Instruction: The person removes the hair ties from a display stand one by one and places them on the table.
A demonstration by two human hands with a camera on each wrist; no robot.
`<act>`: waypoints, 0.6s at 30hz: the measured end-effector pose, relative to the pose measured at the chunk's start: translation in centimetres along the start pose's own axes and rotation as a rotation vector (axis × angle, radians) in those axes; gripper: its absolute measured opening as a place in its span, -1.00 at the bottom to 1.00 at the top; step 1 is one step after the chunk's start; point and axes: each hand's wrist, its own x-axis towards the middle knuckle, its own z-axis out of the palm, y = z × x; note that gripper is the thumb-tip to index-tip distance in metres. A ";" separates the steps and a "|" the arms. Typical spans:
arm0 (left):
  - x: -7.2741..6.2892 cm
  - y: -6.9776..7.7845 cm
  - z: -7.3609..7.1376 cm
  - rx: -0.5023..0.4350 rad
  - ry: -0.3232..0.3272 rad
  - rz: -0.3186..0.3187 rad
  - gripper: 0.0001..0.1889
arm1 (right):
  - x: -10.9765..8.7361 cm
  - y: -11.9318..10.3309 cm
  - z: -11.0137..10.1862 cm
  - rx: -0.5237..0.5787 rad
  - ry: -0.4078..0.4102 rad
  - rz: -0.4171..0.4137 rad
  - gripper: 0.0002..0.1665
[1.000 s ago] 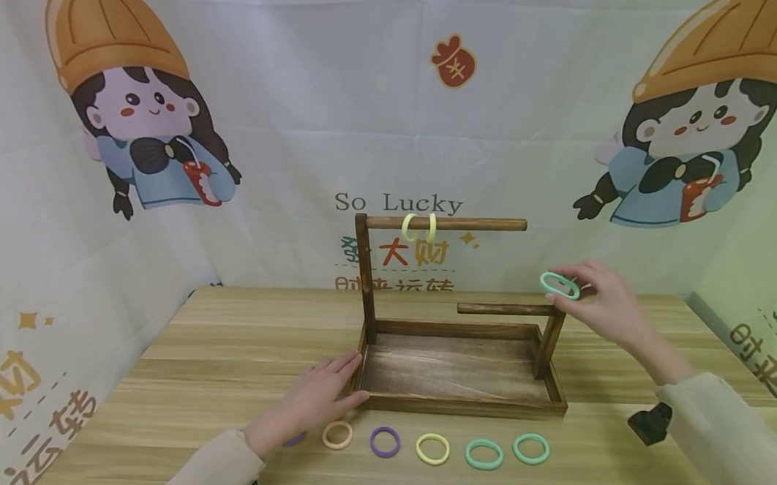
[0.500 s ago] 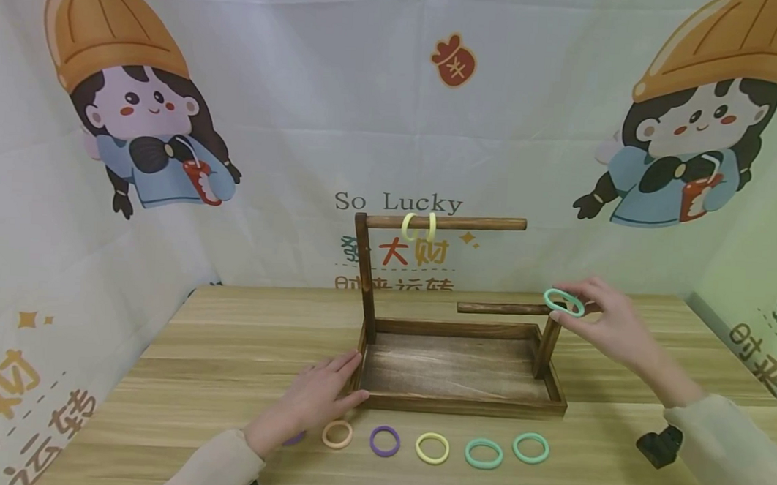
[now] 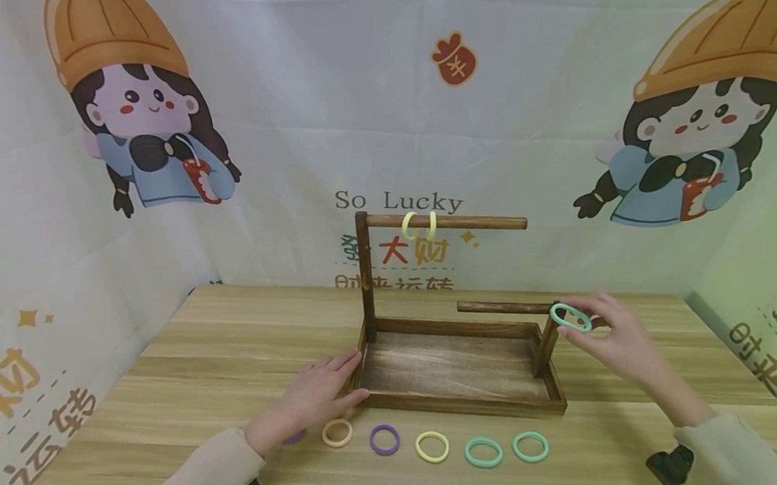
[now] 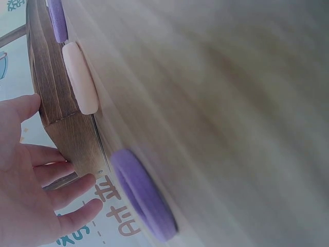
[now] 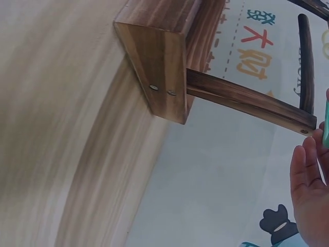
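Between the thumb and fingers of my right hand (image 3: 614, 338) is a green hair tie (image 3: 552, 313), pulled into an oval. It is level with the right end of the lower bar (image 3: 504, 308) of a wooden stand, beside its short post (image 3: 546, 346). My left hand (image 3: 311, 396) rests with extended fingers on the left front corner of the stand's tray (image 3: 459, 405); the left wrist view shows the thumb and fingertips touching the wood (image 4: 56, 87). Two yellow hair ties (image 3: 432, 226) hang on the upper bar (image 3: 482, 223).
In front of the tray lies a row of hair ties: a purple one (image 3: 295, 437) partly behind my left wrist, a peach one (image 3: 325, 436), another purple one (image 3: 373, 442), a yellow one (image 3: 431, 461) and two green ones (image 3: 483, 465). A printed cloth (image 3: 291, 83) hangs behind the table.
My right hand has come down and slightly right with the green hair tie, from above the lower bar to the level of its post end. The left hand stays put.
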 end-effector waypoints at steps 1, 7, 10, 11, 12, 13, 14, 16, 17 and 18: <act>0.0 0.0 0.0 0.001 -0.001 0.000 -0.33 | -0.2 0.0 0.0 0.000 0.001 0.000 -0.57; 0.0 0.1 -0.1 -0.003 -0.008 -0.007 -0.33 | -1.3 0.0 0.3 0.003 0.018 -0.008 -0.54; 0.0 0.1 -0.1 -0.009 -0.010 -0.010 -0.32 | -1.7 -0.1 0.4 0.005 0.026 -0.024 -0.52; 0.0 0.1 -0.1 -0.012 -0.009 -0.010 -0.32 | -1.8 -0.2 0.5 0.003 0.026 -0.030 -0.51; 0.0 0.1 -0.1 -0.014 -0.008 -0.010 -0.32 | -2.0 -0.2 0.5 -0.002 0.025 -0.037 -0.51; 0.0 0.1 -0.1 -0.015 -0.009 -0.013 -0.32 | -2.1 -0.3 0.6 -0.006 0.023 -0.043 -0.50; 0.0 0.1 -0.1 -0.016 -0.008 -0.012 -0.32 | -2.3 -0.3 0.7 -0.009 0.020 -0.049 -0.50; 0.0 0.1 -0.1 -0.016 -0.008 -0.012 -0.32 | -2.6 -0.2 0.8 -0.010 0.015 -0.063 -0.49; 0.0 0.1 -0.1 -0.015 -0.008 -0.011 -0.32 | -2.7 -0.1 0.9 -0.008 0.014 -0.072 -0.48; 0.0 0.1 -0.1 -0.014 -0.009 -0.010 -0.32 | -2.9 -0.1 1.0 -0.007 0.014 -0.080 -0.47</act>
